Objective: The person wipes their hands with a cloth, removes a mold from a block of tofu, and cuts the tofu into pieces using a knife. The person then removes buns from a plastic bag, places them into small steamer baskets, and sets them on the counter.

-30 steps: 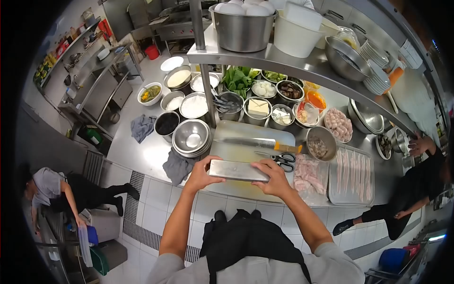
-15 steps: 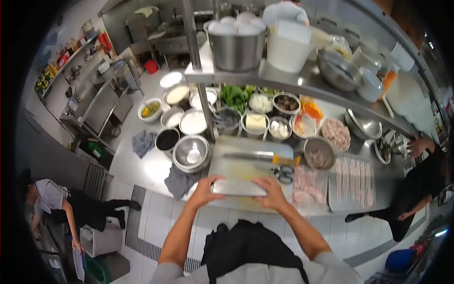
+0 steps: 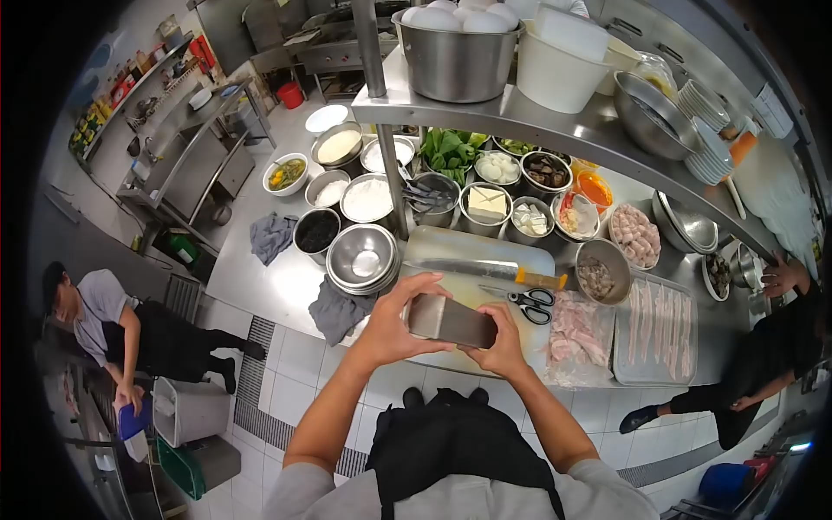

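A rectangular silver metal block or box [image 3: 452, 321] is held up in front of the cutting board. My left hand [image 3: 399, 325] grips its left end, thumb and fingers wrapped round it. At its right end, the fingers of my right hand [image 3: 501, 340] are closed on it. Behind lies the pale cutting board [image 3: 433, 243], bearing a knife with a yellow handle [image 3: 542, 278] and black-handled scissors [image 3: 531, 305]. Pale raw meat on plastic [image 3: 579, 329] sits to the right of the board.
Nested metal bowls [image 3: 362, 260] and a grey cloth [image 3: 338, 312] stand left of the board. A tray of meat strips [image 3: 654, 334] is at the right. Overhead runs a metal shelf [image 3: 563, 126]. One person [image 3: 108, 321] is at far left, another [image 3: 763, 364] at far right.
The metal block has turned and tilted between my hands, so its end now faces more toward me. The person at far left has risen somewhat and drawn their arms in.
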Demonstrator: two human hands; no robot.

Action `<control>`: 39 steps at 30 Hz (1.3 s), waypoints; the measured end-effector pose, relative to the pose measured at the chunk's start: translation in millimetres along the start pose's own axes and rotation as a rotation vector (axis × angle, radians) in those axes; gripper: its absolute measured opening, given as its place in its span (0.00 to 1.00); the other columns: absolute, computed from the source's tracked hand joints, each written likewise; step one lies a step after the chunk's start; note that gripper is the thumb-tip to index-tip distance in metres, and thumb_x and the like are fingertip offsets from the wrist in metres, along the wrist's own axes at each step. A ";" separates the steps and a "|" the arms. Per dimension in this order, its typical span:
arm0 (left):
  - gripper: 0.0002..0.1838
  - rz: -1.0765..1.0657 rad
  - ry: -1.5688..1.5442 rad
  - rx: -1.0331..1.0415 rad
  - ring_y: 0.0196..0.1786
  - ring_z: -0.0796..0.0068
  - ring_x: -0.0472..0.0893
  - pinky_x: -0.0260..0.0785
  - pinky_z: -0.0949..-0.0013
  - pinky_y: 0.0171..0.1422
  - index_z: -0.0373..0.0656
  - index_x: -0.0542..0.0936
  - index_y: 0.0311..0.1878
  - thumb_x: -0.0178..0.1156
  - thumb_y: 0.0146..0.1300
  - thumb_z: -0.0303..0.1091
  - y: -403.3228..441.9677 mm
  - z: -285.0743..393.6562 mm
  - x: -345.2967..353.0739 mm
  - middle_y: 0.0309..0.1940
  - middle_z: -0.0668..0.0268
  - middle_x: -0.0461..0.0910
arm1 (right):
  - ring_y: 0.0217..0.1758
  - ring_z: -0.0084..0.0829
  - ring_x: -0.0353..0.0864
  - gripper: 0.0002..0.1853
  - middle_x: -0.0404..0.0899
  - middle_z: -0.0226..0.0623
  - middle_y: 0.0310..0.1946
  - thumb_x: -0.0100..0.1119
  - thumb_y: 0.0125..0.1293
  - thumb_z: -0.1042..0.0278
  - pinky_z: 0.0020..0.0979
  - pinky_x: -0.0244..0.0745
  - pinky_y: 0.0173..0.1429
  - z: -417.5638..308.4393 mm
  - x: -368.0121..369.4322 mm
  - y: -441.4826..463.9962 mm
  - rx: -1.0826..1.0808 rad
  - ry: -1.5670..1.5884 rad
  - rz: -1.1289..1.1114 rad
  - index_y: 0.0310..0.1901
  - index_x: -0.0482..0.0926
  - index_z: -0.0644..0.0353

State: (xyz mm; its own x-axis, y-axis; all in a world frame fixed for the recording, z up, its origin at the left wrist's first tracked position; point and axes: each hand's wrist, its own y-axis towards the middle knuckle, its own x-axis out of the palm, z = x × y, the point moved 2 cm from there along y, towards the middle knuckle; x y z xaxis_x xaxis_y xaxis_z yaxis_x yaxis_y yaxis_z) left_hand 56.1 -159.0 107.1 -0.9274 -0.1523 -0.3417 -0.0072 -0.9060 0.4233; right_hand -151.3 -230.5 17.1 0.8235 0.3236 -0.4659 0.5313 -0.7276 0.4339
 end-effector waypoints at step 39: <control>0.34 0.392 -0.528 -0.465 0.49 0.75 0.80 0.73 0.70 0.56 0.38 0.75 0.54 0.82 0.41 0.27 -126.8 -132.4 28.2 0.45 0.66 0.81 | 0.47 0.44 0.82 0.39 0.83 0.42 0.45 0.82 0.38 0.58 0.37 0.75 0.55 23.0 14.2 11.5 0.107 -0.037 -0.484 0.56 0.80 0.56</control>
State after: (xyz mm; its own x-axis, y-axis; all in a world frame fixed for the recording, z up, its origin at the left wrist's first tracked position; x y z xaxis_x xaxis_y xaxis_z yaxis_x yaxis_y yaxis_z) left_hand 80.4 -100.7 -67.3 -0.8853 -0.3922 0.2500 0.4045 -0.9145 -0.0025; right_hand -138.1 -248.2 -2.3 0.4784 0.6197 -0.6223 0.8262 -0.5577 0.0798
